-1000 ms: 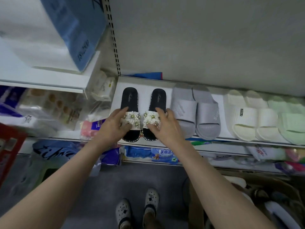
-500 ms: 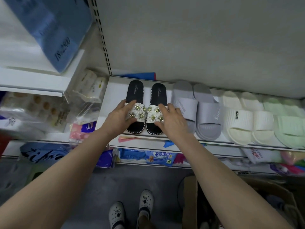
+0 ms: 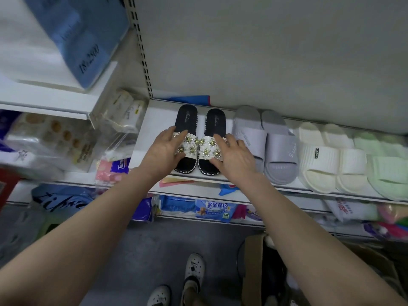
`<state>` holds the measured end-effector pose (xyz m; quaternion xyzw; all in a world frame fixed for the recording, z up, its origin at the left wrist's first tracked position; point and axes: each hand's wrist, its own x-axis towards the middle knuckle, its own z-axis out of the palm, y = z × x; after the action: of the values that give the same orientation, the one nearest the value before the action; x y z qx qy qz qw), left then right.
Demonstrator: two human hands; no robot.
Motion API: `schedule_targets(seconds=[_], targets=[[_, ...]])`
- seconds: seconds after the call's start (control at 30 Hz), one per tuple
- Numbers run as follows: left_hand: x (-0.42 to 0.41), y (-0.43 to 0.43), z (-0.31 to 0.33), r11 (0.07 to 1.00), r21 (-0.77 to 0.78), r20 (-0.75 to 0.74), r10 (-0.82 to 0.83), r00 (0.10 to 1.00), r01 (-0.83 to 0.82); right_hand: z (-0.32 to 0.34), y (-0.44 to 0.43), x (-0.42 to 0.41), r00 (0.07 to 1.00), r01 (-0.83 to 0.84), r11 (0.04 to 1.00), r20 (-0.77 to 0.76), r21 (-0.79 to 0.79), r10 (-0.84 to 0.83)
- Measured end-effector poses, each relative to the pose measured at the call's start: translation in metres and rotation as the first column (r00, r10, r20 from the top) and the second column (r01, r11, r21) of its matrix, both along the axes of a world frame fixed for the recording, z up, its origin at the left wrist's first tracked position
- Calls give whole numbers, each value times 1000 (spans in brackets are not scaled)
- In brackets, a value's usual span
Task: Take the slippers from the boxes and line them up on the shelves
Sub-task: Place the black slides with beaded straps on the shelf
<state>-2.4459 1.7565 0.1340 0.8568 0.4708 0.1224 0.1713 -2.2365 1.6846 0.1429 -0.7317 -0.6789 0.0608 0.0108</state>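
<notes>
Left hand (image 3: 162,152), right hand (image 3: 235,156) hold slippers (image 3: 187,120) — heels to wall (image 3: 265,62)

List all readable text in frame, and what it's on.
"LUCKY": cream slipper
"SUN", rest hidden: grey slipper
"柔顺蓬松": tissue pack
"Temp", cut off: purple pack
"18x2300", roughly: blue pack
Insole script on black slippers: too blurred.
</notes>
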Motion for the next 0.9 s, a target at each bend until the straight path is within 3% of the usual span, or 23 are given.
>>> schedule_targets(seconds=[0.23, 0.47, 0.77, 0.9], targets=[[-12, -35, 29, 962, 162, -34, -217, 976, 219, 29, -66, -11, 998, -27, 998, 51, 62, 24], [-13, -113, 58, 831, 252, -94, -490, 867, 497, 47, -189, -19, 991, 44, 982, 113, 185, -66], [51, -239, 54, 636, 236, -36, -750, 661, 735, 37, -373, -1, 936, 319, 922, 78, 220, -343], [101, -303, 49, 560, 184, -4, -822, 570, 808, 27, -450, 23, 885, 446, 883, 74, 145, -459]])
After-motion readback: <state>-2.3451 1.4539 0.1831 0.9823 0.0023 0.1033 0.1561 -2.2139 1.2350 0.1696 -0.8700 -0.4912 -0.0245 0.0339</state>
